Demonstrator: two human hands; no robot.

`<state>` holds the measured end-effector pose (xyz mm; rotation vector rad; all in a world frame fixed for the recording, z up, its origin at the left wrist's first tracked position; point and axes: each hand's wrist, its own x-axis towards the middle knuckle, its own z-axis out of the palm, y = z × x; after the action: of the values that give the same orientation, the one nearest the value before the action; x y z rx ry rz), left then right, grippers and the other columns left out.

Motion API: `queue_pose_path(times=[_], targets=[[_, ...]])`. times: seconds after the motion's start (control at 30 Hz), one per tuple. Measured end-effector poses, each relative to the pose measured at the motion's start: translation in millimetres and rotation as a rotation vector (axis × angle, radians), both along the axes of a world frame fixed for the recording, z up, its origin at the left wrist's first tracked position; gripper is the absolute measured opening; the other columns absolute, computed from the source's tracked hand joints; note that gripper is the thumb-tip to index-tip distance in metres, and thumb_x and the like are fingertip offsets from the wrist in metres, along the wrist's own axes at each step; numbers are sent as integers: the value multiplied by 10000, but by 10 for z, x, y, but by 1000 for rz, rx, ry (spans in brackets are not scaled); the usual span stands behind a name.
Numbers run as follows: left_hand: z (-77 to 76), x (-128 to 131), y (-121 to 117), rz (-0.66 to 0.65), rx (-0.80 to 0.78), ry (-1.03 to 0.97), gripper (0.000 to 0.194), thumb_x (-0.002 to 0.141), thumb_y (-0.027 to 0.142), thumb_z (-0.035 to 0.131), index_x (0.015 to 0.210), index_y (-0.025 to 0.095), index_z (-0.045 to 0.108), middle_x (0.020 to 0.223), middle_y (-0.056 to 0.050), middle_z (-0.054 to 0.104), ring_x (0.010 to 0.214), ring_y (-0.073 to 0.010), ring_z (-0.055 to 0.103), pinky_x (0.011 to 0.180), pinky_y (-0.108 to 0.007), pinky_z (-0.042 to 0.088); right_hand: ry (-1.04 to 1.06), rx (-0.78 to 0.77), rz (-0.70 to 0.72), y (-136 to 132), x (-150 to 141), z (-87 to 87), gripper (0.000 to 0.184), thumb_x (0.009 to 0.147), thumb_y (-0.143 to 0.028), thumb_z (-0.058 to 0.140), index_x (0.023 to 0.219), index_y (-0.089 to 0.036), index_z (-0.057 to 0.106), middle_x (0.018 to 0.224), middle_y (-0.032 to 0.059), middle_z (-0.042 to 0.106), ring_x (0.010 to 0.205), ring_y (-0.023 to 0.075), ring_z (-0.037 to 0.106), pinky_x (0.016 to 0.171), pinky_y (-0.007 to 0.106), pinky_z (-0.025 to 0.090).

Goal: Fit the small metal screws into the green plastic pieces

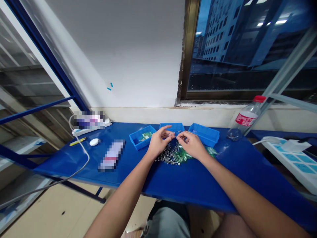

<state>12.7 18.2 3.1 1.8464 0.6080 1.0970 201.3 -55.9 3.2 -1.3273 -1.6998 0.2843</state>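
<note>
My left hand (158, 141) is closed in a pinch, with a thin, shiny metal pin (171, 134) at its fingertips. My right hand (192, 144) meets it from the other side, thumb and index finger pressed together; what sits between them is too small to make out. Under both hands lies a pile of loose metal pins (168, 156), which look like rivets. Beside the pile, partly covered by my right hand, are crumpled green plastic bags (183, 156). Behind stand blue bins: a left bin (136, 142) with small green packets, a middle bin (170, 125) and a right bin (209, 135).
On the blue table (188, 185), a clear bottle (244, 120) with a red cap stands at the right back. Leftward are a blurred phone-like object (112, 155), a white oval item (94, 142), a yellow cutter (77, 141) and a cable (86, 162). A power strip (294, 162) lies far right.
</note>
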Motion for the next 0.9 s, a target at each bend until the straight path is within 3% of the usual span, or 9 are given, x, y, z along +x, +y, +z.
queue_pose_path(times=[0.1, 0.17, 0.3, 0.4, 0.47, 0.67, 0.9], targets=[[-16, 9, 25, -64, -104, -92, 650, 879, 225, 751, 1473, 159, 495, 1212, -156, 739, 979, -198, 767, 969, -396, 620, -82, 25, 38, 10, 10, -18, 168, 963, -290, 566, 908, -226, 712, 864, 41, 723, 758, 199, 636, 734, 326, 498], [-1, 0, 14, -40, -93, -90, 663, 888, 255, 755, 1484, 160, 480, 1278, -173, 710, 1003, -201, 760, 964, -389, 617, -61, 30, 32, 27, 16, -36, 177, 974, -295, 555, 924, -224, 709, 885, 41, 730, 773, 199, 651, 734, 322, 501], [64, -48, -51, 64, 129, 127, 390, 970, 332, 668, 1317, 155, 642, 1181, -141, 752, 1049, -231, 741, 964, -396, 600, 68, 15, -34, 97, 31, -58, 196, 974, -340, 558, 939, -217, 706, 879, 35, 758, 753, 197, 689, 695, 305, 511], [95, -75, -100, -1, 373, 373, 275, 984, 345, 643, 1190, 183, 725, 1173, -121, 763, 1089, -263, 721, 1010, -430, 564, 94, -5, -116, 155, 30, -58, 208, 951, -365, 591, 857, -218, 704, 785, 27, 763, 684, 198, 698, 666, 301, 508], [102, -69, -130, -91, 475, 465, 299, 984, 363, 642, 1213, 189, 726, 1227, -127, 752, 1155, -284, 698, 1058, -442, 531, 53, -2, -162, 171, 24, -50, 262, 946, -403, 612, 765, -227, 681, 713, 20, 748, 637, 199, 689, 636, 302, 488], [109, 46, -226, -225, 598, 543, 512, 907, 526, 728, 1288, 183, 714, 1348, -160, 702, 1264, -330, 649, 1109, -432, 484, 5, 86, -209, 75, 22, 27, 333, 978, -464, 599, 736, -241, 653, 672, 13, 720, 587, 188, 653, 620, 314, 474], [77, 153, -247, -287, 624, 582, 346, 922, 458, 732, 1150, 203, 779, 1229, -123, 757, 1161, -290, 702, 1049, -386, 504, 15, 137, -259, 7, 65, 82, 336, 993, -468, 579, 765, -237, 665, 696, 24, 714, 604, 188, 635, 639, 317, 487]])
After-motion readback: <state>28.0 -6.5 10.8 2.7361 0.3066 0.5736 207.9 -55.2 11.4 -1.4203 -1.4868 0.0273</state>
